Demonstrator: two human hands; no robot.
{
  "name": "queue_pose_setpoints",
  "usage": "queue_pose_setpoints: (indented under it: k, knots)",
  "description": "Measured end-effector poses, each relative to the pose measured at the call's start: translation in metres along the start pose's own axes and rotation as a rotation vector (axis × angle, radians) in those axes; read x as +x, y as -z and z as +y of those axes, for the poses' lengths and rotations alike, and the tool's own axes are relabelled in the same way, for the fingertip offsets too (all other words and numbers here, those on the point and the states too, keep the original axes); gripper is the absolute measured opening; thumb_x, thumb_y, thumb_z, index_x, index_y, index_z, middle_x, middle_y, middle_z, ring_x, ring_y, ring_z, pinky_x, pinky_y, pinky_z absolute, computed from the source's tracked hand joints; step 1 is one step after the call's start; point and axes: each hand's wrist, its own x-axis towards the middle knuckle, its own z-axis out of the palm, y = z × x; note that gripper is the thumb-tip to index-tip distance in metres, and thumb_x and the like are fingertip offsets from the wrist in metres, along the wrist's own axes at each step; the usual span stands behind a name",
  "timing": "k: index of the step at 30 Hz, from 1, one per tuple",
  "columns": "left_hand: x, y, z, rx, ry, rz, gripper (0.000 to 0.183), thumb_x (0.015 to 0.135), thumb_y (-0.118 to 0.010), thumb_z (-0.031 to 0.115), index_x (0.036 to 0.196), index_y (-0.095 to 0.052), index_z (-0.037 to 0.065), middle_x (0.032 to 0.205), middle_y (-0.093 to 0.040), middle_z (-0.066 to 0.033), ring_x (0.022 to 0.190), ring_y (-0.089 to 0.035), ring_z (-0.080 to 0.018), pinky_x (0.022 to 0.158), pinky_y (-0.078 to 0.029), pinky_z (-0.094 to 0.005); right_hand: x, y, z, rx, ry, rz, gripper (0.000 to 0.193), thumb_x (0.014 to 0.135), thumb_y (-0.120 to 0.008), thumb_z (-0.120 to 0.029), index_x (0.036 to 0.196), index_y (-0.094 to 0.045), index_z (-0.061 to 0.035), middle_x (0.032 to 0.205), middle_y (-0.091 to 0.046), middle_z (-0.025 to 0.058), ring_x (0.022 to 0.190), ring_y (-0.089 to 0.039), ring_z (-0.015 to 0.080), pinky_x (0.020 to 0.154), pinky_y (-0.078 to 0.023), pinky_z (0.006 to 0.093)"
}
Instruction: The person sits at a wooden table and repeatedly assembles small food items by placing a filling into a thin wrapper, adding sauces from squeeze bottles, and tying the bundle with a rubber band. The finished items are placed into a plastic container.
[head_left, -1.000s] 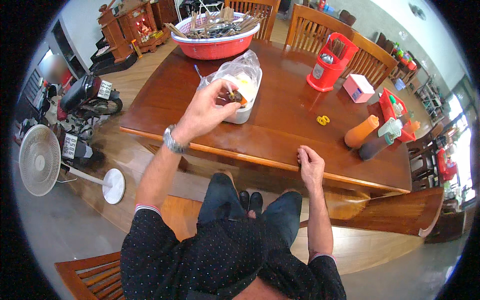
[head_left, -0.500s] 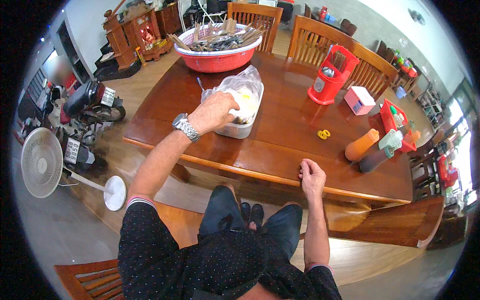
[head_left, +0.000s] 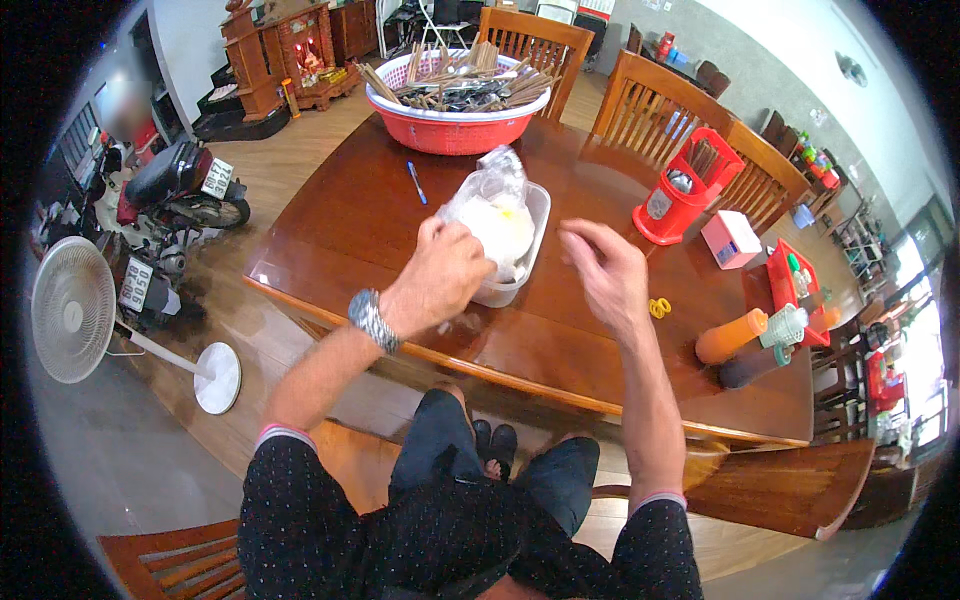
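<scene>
A clear plastic container (head_left: 541,215) stands on the table, with a see-through plastic bag (head_left: 497,178) of white and yellow contents inside it. My left hand (head_left: 446,268) is at the container's near left side, fingers curled together. Whether it pinches the bag's edge or some small thing is hidden. A small pale patch, perhaps clear plastic or a reflection, shows just below it. My right hand (head_left: 606,268) hovers right of the container, fingers bent and thumb apart, holding nothing I can see. A blue pen (head_left: 416,184) lies to the container's left.
On the wooden table (head_left: 330,240) stand a red basin of chopsticks and cutlery (head_left: 455,133), a red utensil holder (head_left: 660,222), a pink box (head_left: 730,240), yellow rings (head_left: 659,308), sauce bottles (head_left: 732,336) and a red basket (head_left: 781,272). A fan (head_left: 74,310) and motorbikes are at left.
My left hand has drawn back from over the bag toward me, its fingers curled. My right hand has risen from the table's front edge to beside the container.
</scene>
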Motion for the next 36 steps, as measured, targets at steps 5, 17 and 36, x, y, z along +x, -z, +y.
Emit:
queue_pose_setpoints:
  k: [5,17,36]
  knots:
    - [-0.026,-0.016,0.019,-0.045,0.094,0.140,0.010,0.086,-0.070,0.018,0.096,-0.070,0.019,0.096,-0.059,0.0000,0.103,-0.056,-0.0233,0.097,-0.036,-0.0493,0.089,-0.077,0.002,-0.195,0.171,-0.439,0.022,0.096,-0.068,-0.014,0.109,-0.077,0.0018,0.101,-0.076,0.0214,0.092,-0.074,0.0328,0.086,-0.057,0.0407]
    - [-0.033,-0.036,0.001,-0.014,0.115,0.215,0.012,0.087,-0.063,0.015,0.096,-0.070,0.020,0.096,-0.060,0.0013,0.105,-0.056,-0.0211,0.101,-0.036,-0.0472,0.112,-0.144,0.107,-0.858,0.046,-0.738,0.023,0.083,-0.074,-0.025,0.090,-0.081,-0.0052,0.091,-0.076,0.0227,0.087,-0.074,0.0390,0.083,-0.058,0.0478]
    - [0.001,0.000,-0.051,-0.216,0.165,0.164,0.018,0.077,-0.076,0.008,0.094,-0.074,0.015,0.113,-0.062,-0.0055,0.120,-0.055,-0.0288,0.108,-0.034,-0.0520,0.135,-0.093,0.091,0.265,-0.538,-0.172,0.032,0.097,-0.077,-0.028,0.104,-0.078,0.0025,0.094,-0.074,0.0057,0.081,-0.065,0.0147,0.075,-0.056,0.0315]
